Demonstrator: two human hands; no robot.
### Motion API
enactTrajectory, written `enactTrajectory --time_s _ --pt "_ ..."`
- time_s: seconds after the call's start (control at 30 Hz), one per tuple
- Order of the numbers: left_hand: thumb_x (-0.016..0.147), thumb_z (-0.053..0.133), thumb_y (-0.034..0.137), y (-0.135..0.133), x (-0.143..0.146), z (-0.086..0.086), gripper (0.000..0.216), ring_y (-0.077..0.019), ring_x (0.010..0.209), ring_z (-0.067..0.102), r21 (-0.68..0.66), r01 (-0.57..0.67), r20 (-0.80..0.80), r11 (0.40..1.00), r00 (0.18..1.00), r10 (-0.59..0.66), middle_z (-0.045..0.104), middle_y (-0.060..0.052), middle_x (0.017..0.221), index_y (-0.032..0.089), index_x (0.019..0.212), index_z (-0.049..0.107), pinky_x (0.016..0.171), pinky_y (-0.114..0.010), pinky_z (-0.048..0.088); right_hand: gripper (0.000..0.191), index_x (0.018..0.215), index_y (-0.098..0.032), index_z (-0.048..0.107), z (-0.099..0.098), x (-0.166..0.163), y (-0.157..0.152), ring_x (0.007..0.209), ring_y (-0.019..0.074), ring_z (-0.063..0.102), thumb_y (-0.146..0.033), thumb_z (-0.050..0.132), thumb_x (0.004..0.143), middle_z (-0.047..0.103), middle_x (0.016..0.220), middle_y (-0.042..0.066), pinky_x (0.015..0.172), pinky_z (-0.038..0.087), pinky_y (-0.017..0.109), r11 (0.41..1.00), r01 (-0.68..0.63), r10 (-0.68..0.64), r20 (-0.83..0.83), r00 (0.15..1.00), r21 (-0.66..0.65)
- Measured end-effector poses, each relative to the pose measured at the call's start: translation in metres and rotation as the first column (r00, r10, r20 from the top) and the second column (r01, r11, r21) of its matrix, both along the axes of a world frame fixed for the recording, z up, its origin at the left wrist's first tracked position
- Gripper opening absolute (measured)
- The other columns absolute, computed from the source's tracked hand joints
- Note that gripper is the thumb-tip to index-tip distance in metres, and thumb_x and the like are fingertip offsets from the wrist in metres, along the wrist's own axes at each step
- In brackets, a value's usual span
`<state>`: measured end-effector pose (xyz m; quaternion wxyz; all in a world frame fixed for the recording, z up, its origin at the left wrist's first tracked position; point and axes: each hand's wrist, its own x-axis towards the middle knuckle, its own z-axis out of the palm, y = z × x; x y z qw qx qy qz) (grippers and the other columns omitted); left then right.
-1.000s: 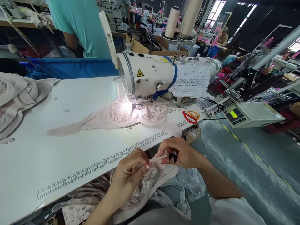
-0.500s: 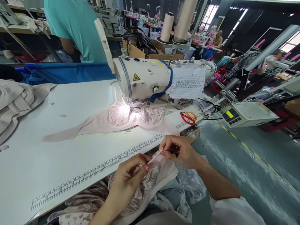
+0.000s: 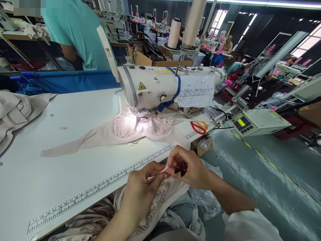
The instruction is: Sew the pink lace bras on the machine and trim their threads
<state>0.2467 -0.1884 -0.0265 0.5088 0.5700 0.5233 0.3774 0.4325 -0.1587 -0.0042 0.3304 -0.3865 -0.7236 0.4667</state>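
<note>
My left hand point(image 3: 140, 189) pinches the edge of a pale pink lace bra point(image 3: 162, 200) between thumb and fingertips, beyond the table's front edge. Close against it, my right hand point(image 3: 194, 169) pinches the same edge. A small dark object point(image 3: 182, 169) shows in the right palm, too hidden to name. The bra hangs down below both hands, over a pile of similar lace pieces point(image 3: 92, 214). Another pale pink bra point(image 3: 160, 126) lies under the lit needle area of a white sewing machine point(image 3: 147, 85), its band stretched out to the left.
Red- and orange-handled scissors point(image 3: 198, 127) lie right of the machine. Folded beige fabric point(image 3: 17, 115) is at the table's left. A control box point(image 3: 258, 122) juts out at right. Clear plastic bags point(image 3: 207, 201) hang below. A person in a teal shirt point(image 3: 77, 36) is beyond the table.
My hands have come closer together, the left moving up and right along the edge to meet the right. The camera view has shifted slightly. The bra under the machine stays put.
</note>
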Motion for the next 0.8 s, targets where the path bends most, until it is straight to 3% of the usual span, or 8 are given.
enactTrajectory --time_s 0.07,0.17,0.23,0.3,0.4,0.47,0.6,0.8 --pt "0.082 0.067 0.044 0.001 0.002 -0.001 0.027 -0.0093 0.045 0.041 -0.070 -0.026 0.056 0.997 0.998 0.030 0.067 0.001 0.061 0.019 0.077 0.073 0.043 -0.021 0.028 0.019 0.086 -0.020 0.057 -0.002 0.001 0.001 0.059 0.0093 0.048 -0.035 0.066 0.091 0.056 0.070 -0.004 0.053 0.036 0.020 0.999 0.042 -0.042 0.004 0.999 0.024" --pt "0.079 0.070 0.049 0.002 0.001 -0.005 0.034 -0.0068 0.043 0.031 -0.163 -0.011 0.167 0.987 0.985 0.039 0.064 0.000 0.060 0.016 0.078 0.073 0.041 -0.021 0.021 0.041 0.076 -0.019 0.053 -0.006 0.006 0.005 0.052 0.0089 0.046 -0.052 0.046 0.101 0.052 0.062 -0.004 0.051 0.036 0.021 0.995 0.098 -0.098 -0.018 0.995 0.008" --pt "0.078 0.072 0.050 0.002 0.000 -0.008 0.036 -0.0060 0.044 0.028 -0.216 -0.013 0.224 0.976 0.973 0.063 0.062 0.000 0.059 0.015 0.080 0.074 0.042 -0.021 0.020 0.049 0.077 -0.019 0.050 -0.007 0.010 0.008 0.051 0.0087 0.041 -0.063 0.044 0.098 0.047 0.060 -0.005 0.051 0.033 0.022 0.997 0.082 -0.082 0.023 0.996 0.007" --pt "0.077 0.074 0.050 0.003 0.000 -0.009 0.036 -0.0057 0.045 0.028 -0.239 -0.007 0.261 0.971 0.963 0.071 0.058 0.002 0.056 0.015 0.080 0.074 0.043 -0.020 0.020 0.056 0.082 -0.018 0.053 -0.006 0.012 0.011 0.058 0.0100 0.045 -0.071 0.040 0.095 0.052 0.069 -0.003 0.056 0.035 0.023 1.000 -0.004 0.002 0.090 0.996 0.023" --pt "0.076 0.076 0.046 0.005 0.000 -0.009 0.032 -0.0079 0.051 0.039 -0.218 0.003 0.296 0.976 0.953 0.063 0.061 0.001 0.058 0.015 0.077 0.076 0.049 -0.019 0.030 0.059 0.091 -0.016 0.062 -0.005 0.011 0.014 0.073 0.0141 0.055 -0.067 0.033 0.099 0.062 0.085 0.004 0.066 0.040 0.025 0.991 -0.135 0.135 0.138 0.981 -0.009" --pt "0.076 0.076 0.043 0.005 0.000 -0.009 0.028 -0.0095 0.056 0.044 -0.206 -0.003 0.302 0.978 0.951 0.066 0.065 -0.001 0.063 0.015 0.078 0.077 0.053 -0.020 0.033 0.049 0.099 -0.016 0.063 -0.007 0.009 0.014 0.072 0.0138 0.055 -0.060 0.043 0.100 0.062 0.081 0.003 0.064 0.039 0.024 0.986 -0.146 0.154 0.108 0.982 -0.075" --pt "0.076 0.075 0.040 0.005 0.000 -0.009 0.026 -0.0082 0.054 0.036 -0.205 0.006 0.288 0.979 0.956 0.055 0.060 0.000 0.059 0.015 0.074 0.076 0.050 -0.020 0.026 0.036 0.105 -0.017 0.059 -0.013 0.003 0.012 0.062 0.0109 0.053 -0.052 0.061 0.094 0.058 0.071 -0.003 0.057 0.036 0.021 0.976 -0.134 0.130 -0.033 0.991 -0.170" --pt "0.075 0.077 0.043 0.005 -0.001 -0.010 0.029 -0.0071 0.051 0.032 -0.207 -0.011 0.264 0.978 0.962 0.066 0.058 0.001 0.057 0.014 0.078 0.078 0.048 -0.021 0.022 0.032 0.098 -0.019 0.056 -0.021 -0.004 0.010 0.057 0.0099 0.046 -0.048 0.066 0.092 0.054 0.065 -0.005 0.055 0.033 0.022 0.988 -0.038 0.026 -0.077 0.997 -0.148"
